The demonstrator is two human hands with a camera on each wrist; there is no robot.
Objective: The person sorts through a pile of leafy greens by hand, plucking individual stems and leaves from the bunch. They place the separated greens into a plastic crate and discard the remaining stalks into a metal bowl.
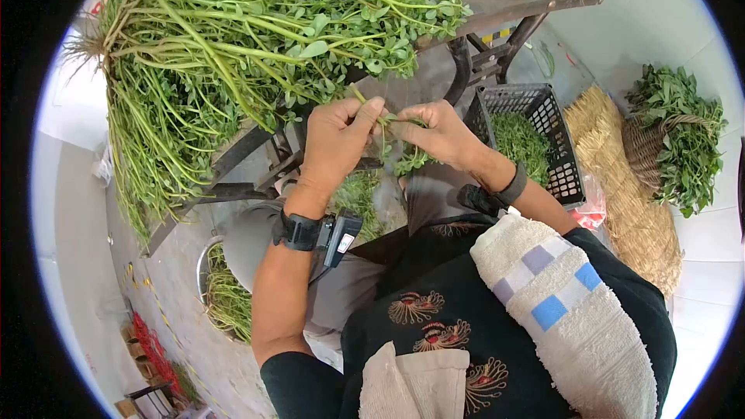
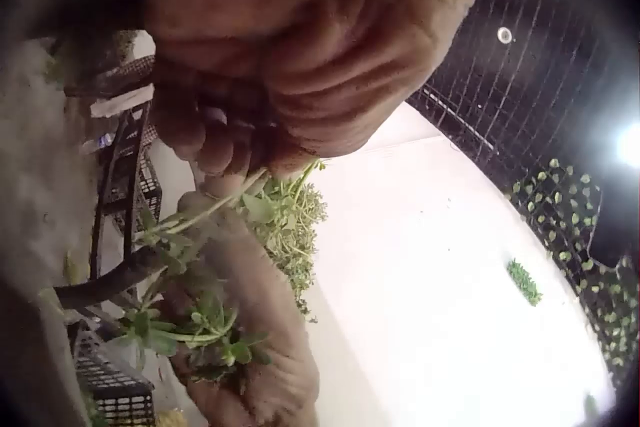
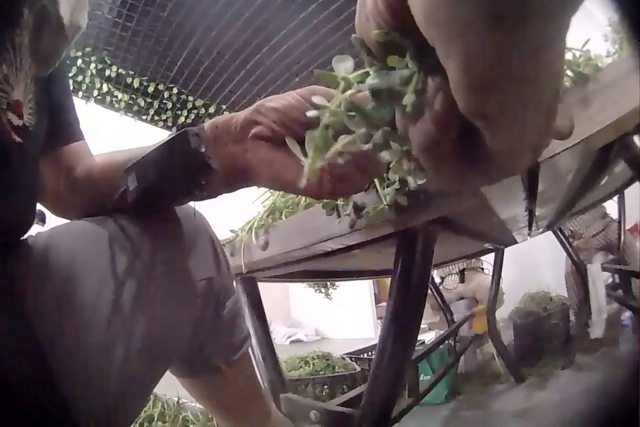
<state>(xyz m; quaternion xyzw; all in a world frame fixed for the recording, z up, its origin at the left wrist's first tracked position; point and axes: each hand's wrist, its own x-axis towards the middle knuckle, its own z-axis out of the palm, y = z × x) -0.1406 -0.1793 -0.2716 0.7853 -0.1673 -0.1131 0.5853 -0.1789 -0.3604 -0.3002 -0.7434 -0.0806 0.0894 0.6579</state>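
In the head view my left hand (image 1: 335, 140) and right hand (image 1: 446, 137) meet just in front of the table, over the lap. Between them is a leafy purslane sprig (image 1: 411, 161), a stem end poking up past the left thumb. The left hand pinches the stem between thumb and fingers. My right hand's fingers curl round the sprig, its leaves (image 3: 350, 127) spilling out beside them in the right wrist view. Beyond the left hand a large heap of purslane (image 1: 256, 43), roots at the left end, covers much of the wooden table (image 1: 504, 1).
Right of the table a black plastic crate (image 1: 565, 147) holds loose greens. Beside it are a straw mat (image 1: 621, 217) and a wicker basket (image 1: 642, 157) of leafy stems. A metal basin (image 1: 203, 268) with stems stands by the left knee. Dark table legs (image 1: 459, 70) stand close ahead.
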